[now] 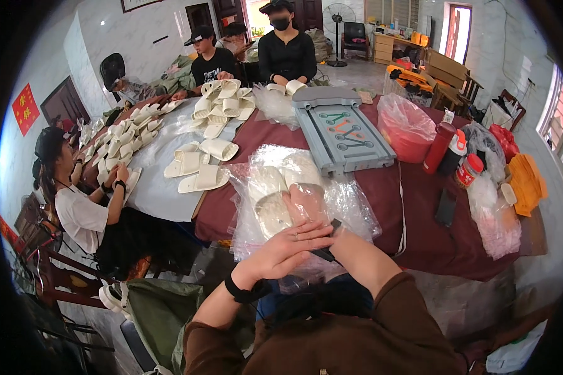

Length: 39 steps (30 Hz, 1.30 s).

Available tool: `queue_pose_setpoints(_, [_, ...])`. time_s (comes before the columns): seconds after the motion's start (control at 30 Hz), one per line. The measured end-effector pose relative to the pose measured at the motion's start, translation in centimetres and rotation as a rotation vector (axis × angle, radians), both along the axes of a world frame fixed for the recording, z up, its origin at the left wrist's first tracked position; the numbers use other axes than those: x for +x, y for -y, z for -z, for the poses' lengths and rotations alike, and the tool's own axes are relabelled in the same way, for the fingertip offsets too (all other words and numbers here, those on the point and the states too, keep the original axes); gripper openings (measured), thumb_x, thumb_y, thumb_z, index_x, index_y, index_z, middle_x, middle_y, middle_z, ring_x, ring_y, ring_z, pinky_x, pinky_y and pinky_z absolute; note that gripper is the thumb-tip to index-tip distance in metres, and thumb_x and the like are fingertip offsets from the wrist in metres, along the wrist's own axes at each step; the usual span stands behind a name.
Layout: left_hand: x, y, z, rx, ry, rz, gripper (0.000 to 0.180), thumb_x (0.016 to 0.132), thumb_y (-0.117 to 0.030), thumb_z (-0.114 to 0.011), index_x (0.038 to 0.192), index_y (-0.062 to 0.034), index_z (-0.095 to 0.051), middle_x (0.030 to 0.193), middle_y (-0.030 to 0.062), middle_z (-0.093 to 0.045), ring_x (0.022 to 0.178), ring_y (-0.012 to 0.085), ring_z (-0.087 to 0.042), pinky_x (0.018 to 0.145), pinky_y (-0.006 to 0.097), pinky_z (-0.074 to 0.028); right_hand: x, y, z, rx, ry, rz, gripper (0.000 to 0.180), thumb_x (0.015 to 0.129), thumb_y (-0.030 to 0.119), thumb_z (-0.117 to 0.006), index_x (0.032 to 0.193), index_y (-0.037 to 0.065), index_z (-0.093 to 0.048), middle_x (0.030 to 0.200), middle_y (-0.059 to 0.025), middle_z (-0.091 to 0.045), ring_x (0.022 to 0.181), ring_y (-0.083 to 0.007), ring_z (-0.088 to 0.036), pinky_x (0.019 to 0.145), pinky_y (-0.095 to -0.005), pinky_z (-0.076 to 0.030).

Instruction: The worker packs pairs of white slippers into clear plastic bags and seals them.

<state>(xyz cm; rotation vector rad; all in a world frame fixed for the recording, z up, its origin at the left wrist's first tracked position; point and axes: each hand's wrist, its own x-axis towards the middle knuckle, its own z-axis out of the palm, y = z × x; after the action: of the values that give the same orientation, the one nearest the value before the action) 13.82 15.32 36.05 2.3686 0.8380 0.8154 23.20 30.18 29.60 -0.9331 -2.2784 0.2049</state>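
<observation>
A pair of cream slide slippers point(270, 197) lies side by side inside a clear plastic bag point(350, 206) at the table's front edge. My right hand point(305, 203) reaches into the bag against the right slipper, and its fingers are hidden under the strap and the film. Across my right wrist lies my left hand point(288, 249), fingers stretched out flat and holding nothing. More clear bags sit under and around the pair.
Loose cream slippers point(205, 178) lie to the left, with a heap point(222, 106) behind. A grey plastic folding stool point(344, 131) stands beyond the bag. Rightward are a red bag-lined tub point(406, 134), bottles point(441, 147), a phone point(446, 207). Co-workers sit around the table point(381, 231).
</observation>
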Motion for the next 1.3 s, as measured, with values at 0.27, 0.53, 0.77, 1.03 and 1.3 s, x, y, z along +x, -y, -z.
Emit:
queue_pose_setpoints(0.27, [-3.2,3.2,2.6,0.127,-0.215,-0.465,0.046,0.09,-0.018,-0.058,0.136,-0.0129,-0.061,0.154,0.0166,-0.041,0.146,0.0435,-0.027,0.119,0.054,-0.021,-1.7,-1.3,5.2,-0.261,0.021,0.098,0.066,0.089,0.035,-0.066,0.139,-0.001,-0.042,0.132,-0.032,-0.053,0.112,-0.0497,-0.058,0.098,-0.0576,-0.043])
queue_pose_setpoints(0.53, [-3.1,7.3,6.3,0.054,-0.151,-1.015,0.085,0.076,-0.015,-0.079,0.151,-0.0148,-0.039,0.159,0.0267,-0.02,0.142,0.0456,-0.029,0.113,0.051,-0.033,7.9,9.1,-0.4,-0.001,0.234,-0.376,0.059,0.085,0.03,-0.071,0.135,0.003,-0.054,0.126,-0.0231,-0.059,0.121,-0.0409,-0.055,0.099,-0.0497,-0.045])
queue_pose_setpoints(0.77, [-2.4,7.8,7.3,-0.22,0.201,-1.115,0.065,0.091,-0.002,-0.057,0.152,-0.011,-0.035,0.083,0.0155,-0.069,0.065,0.0269,-0.068,0.065,0.038,-0.054,14.8,8.6,-4.9,-0.371,-0.231,0.028,0.038,0.087,0.025,-0.074,0.119,0.008,-0.065,0.084,-0.0125,-0.067,0.076,-0.0252,-0.065,0.07,-0.0336,-0.051])
queue_pose_setpoints(1.03, [-3.6,8.7,7.2,-0.26,0.104,-1.121,0.051,0.096,-0.008,-0.05,0.146,-0.0079,-0.043,0.08,0.0256,-0.065,0.074,0.0437,-0.065,0.068,0.048,-0.051,17.3,4.0,3.5,-0.748,-0.395,-0.197,0.037,0.089,0.006,-0.065,0.125,0.0,-0.055,0.074,-0.0053,-0.061,0.065,-0.0115,-0.056,0.062,-0.0282,-0.047])
queue_pose_setpoints(1.3, [-4.1,10.0,5.3,-0.467,0.122,-0.901,0.062,0.095,-0.01,-0.051,0.152,-0.0068,-0.029,0.088,0.0178,-0.07,0.082,0.0388,-0.067,0.077,0.042,-0.052,16.9,4.7,2.1,-0.597,-0.264,0.084,0.044,0.089,0.019,-0.071,0.126,0.002,-0.056,0.077,-0.011,-0.065,0.065,-0.0206,-0.062,0.064,-0.0322,-0.049])
